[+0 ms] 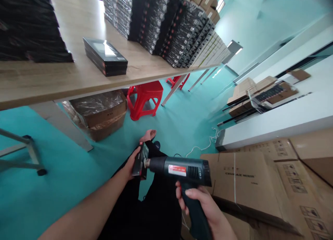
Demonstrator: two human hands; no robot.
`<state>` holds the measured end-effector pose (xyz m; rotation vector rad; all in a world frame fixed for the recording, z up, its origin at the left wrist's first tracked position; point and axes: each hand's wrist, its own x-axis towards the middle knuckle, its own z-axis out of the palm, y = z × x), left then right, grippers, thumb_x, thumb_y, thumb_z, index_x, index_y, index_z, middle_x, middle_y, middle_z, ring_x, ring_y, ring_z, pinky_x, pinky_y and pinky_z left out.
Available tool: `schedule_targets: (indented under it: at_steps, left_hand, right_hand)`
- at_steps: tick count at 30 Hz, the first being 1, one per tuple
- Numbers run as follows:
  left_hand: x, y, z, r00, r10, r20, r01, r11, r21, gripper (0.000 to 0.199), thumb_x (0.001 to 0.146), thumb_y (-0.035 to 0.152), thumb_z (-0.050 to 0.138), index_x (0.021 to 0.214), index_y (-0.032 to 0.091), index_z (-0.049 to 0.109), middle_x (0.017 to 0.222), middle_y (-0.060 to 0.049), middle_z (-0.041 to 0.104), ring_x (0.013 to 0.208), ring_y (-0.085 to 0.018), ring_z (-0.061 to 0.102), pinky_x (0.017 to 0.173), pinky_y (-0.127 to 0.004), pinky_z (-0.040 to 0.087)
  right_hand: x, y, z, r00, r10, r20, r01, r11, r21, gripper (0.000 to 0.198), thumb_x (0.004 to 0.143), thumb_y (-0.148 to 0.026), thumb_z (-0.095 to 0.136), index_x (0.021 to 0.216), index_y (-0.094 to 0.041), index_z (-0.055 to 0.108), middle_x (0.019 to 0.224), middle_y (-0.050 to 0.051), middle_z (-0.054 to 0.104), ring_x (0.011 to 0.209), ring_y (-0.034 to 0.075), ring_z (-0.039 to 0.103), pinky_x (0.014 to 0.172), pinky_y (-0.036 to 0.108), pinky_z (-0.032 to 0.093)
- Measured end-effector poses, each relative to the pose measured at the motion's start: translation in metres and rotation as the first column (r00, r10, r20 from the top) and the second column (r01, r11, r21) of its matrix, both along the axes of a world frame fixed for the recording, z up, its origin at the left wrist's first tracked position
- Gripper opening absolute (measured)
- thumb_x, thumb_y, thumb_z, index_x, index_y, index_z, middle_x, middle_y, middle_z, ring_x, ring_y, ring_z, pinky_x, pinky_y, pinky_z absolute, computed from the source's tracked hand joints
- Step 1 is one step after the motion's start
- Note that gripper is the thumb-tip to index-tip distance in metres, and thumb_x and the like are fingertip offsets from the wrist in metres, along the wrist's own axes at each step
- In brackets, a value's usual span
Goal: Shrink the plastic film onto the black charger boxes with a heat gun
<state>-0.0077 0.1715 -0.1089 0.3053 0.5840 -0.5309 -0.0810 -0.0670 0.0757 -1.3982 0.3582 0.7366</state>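
My left hand (130, 166) is wrapped round a small black box (137, 165) held low over my legs. In my right hand (201, 200) is a dark green heat gun (191, 171) with a red and white label, gripped by its handle. Its metal nozzle (147, 163) points left, right up against the box in this view; whether they touch I cannot tell. Up on the wooden table (145, 66) sits a short stack of black boxes (105, 56) with a shiny wrapped top.
Film-wrapped black boxes (166, 24) stand in tall stacks on the table, with another dark stack (31, 28) at left. Below are an open carton (106, 115) of clear film and a red stool (147, 97). Large cartons (241, 177) stand at right; a white cable (200, 148) crosses the floor.
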Motion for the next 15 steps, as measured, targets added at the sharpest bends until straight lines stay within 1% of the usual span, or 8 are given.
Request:
schedule_targets:
  at_steps: [1, 3, 6, 8, 9, 12, 13, 15]
  left_hand:
    - [-0.001, 0.003, 0.001, 1.000, 0.000, 0.000, 0.000, 1.000, -0.019, 0.038, 0.086, 0.042, 0.054, 0.111, 0.014, 0.058, 0.110, -0.010, 0.062, 0.095, -0.023, 0.061, 0.080, -0.042, 0.051]
    - [-0.002, 0.006, 0.003, 0.999, -0.009, 0.031, 0.010, 0.999, -0.033, 0.043, 0.082, 0.048, 0.056, 0.104, 0.012, 0.063, 0.101, -0.012, 0.067, 0.091, -0.027, 0.063, 0.079, -0.041, 0.052]
    - [-0.004, 0.004, 0.003, 0.995, -0.050, 0.090, 0.059, 0.993, -0.104, 0.046, 0.078, 0.051, 0.058, 0.098, 0.010, 0.065, 0.091, -0.014, 0.070, 0.085, -0.030, 0.066, 0.079, -0.043, 0.052]
    - [-0.004, 0.003, 0.002, 0.988, -0.095, 0.122, 0.111, 0.986, -0.123, 0.046, 0.077, 0.051, 0.058, 0.096, 0.009, 0.066, 0.089, -0.015, 0.071, 0.082, -0.031, 0.067, 0.079, -0.045, 0.051]
    - [-0.005, 0.002, 0.001, 0.986, -0.116, 0.121, 0.129, 0.985, -0.111, 0.046, 0.077, 0.050, 0.058, 0.095, 0.009, 0.066, 0.087, -0.015, 0.071, 0.079, -0.031, 0.067, 0.078, -0.046, 0.051]
    - [-0.006, 0.004, -0.003, 0.989, -0.129, 0.079, 0.134, 0.989, -0.066, 0.042, 0.078, 0.048, 0.056, 0.092, 0.010, 0.066, 0.082, -0.014, 0.072, 0.072, -0.029, 0.068, 0.072, -0.044, 0.053]
    - [-0.006, 0.005, -0.004, 0.990, -0.124, 0.065, 0.128, 0.990, -0.060, 0.041, 0.078, 0.048, 0.055, 0.092, 0.010, 0.066, 0.081, -0.013, 0.072, 0.071, -0.029, 0.068, 0.070, -0.043, 0.053]
    - [-0.005, 0.006, -0.004, 0.991, -0.123, 0.053, 0.126, 0.990, -0.058, 0.041, 0.079, 0.047, 0.054, 0.092, 0.010, 0.066, 0.081, -0.014, 0.072, 0.073, -0.029, 0.068, 0.070, -0.042, 0.053]
  right_hand:
    - [-0.002, -0.002, 0.000, 0.999, 0.024, -0.026, -0.024, 1.000, -0.008, 0.029, 0.078, -0.020, 0.056, 0.105, -0.011, 0.064, 0.088, 0.012, 0.067, 0.064, 0.015, 0.060, 0.053, 0.023, 0.045]
    - [-0.002, -0.002, -0.005, 1.000, 0.023, -0.009, -0.023, 0.999, -0.038, 0.028, 0.077, -0.020, 0.058, 0.103, -0.011, 0.064, 0.087, 0.011, 0.068, 0.062, 0.014, 0.060, 0.052, 0.023, 0.045]
    - [0.007, 0.007, -0.019, 0.993, -0.085, 0.084, 0.089, 0.995, -0.051, 0.026, 0.076, -0.023, 0.059, 0.099, -0.012, 0.064, 0.081, 0.008, 0.066, 0.060, 0.014, 0.059, 0.049, 0.023, 0.046]
    - [0.014, 0.013, -0.027, 0.983, -0.145, 0.109, 0.146, 0.989, -0.005, 0.025, 0.076, -0.024, 0.057, 0.097, -0.012, 0.063, 0.080, 0.007, 0.065, 0.058, 0.014, 0.059, 0.048, 0.023, 0.046]
    - [0.016, 0.016, -0.030, 0.986, -0.130, 0.103, 0.128, 0.991, 0.027, 0.026, 0.075, -0.023, 0.056, 0.097, -0.012, 0.063, 0.079, 0.007, 0.065, 0.057, 0.014, 0.059, 0.047, 0.023, 0.046]
    - [0.018, 0.020, -0.031, 0.996, 0.019, 0.083, -0.026, 0.996, 0.082, 0.029, 0.074, -0.022, 0.056, 0.100, -0.010, 0.063, 0.081, 0.008, 0.066, 0.057, 0.015, 0.060, 0.046, 0.023, 0.046]
    - [0.019, 0.021, -0.031, 0.995, 0.032, 0.090, -0.038, 0.997, 0.070, 0.029, 0.074, -0.022, 0.057, 0.100, -0.010, 0.063, 0.082, 0.009, 0.066, 0.058, 0.015, 0.061, 0.046, 0.023, 0.047]
    - [0.023, 0.022, -0.029, 0.990, -0.042, 0.136, 0.039, 0.999, 0.020, 0.027, 0.075, -0.022, 0.058, 0.099, -0.011, 0.063, 0.081, 0.008, 0.066, 0.058, 0.015, 0.060, 0.047, 0.023, 0.047]
